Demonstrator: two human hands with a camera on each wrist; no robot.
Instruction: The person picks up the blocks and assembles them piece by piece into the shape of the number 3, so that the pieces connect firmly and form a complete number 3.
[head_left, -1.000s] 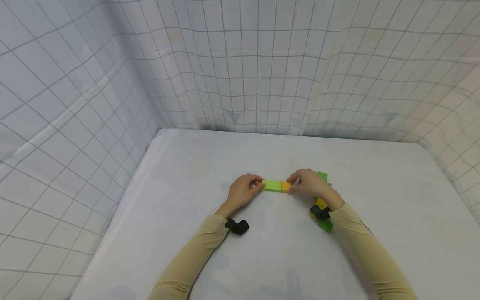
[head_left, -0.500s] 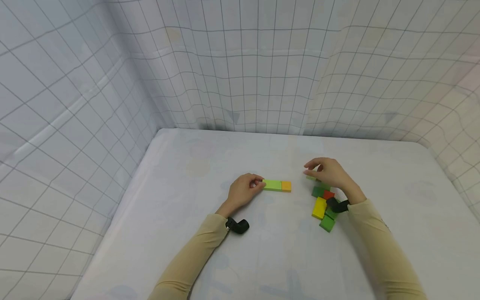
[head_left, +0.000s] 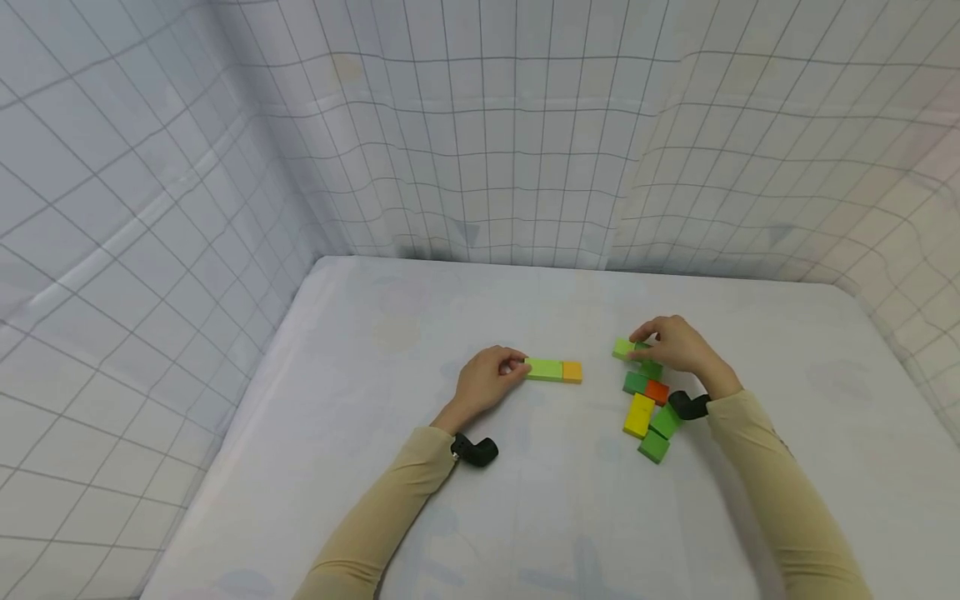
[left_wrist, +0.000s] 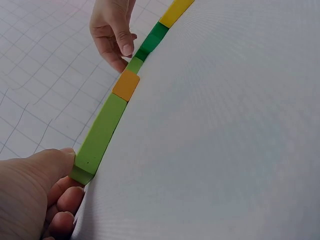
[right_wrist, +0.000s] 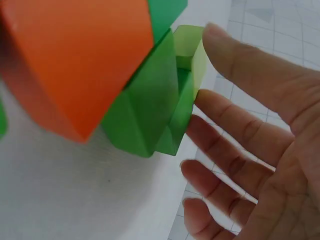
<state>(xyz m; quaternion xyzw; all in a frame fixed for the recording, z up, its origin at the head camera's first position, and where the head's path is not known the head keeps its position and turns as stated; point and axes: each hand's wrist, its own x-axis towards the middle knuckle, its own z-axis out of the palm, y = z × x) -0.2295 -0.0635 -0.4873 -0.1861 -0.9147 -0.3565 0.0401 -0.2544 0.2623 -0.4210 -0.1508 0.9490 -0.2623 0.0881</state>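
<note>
In the head view my left hand (head_left: 484, 385) pinches the left end of a long light green block (head_left: 542, 370). The left wrist view shows the thumb on one side of that end and fingers on the other. An orange block (head_left: 572, 372) sits against the block's far end, in line with it. My right hand (head_left: 677, 346) is at the back of a cluster of blocks. Its thumb and index fingertips are right at a short light green block (right_wrist: 191, 42), beside green blocks (right_wrist: 147, 100); its other fingers are loosely bent. The hand partly covers a green block in the head view.
Nearer me in the cluster lie a dark green block (head_left: 635, 382), a red-orange block (head_left: 657, 392), a yellow block (head_left: 639, 415) and two green blocks, one at the front (head_left: 654, 447). A white cloth covers the table (head_left: 420, 317); gridded curtains (head_left: 487, 150) stand around it.
My right hand has let go of the orange block and moved right and back to the cluster, then slightly farther right, uncovering more blocks. My left hand stays on the long light green block.
</note>
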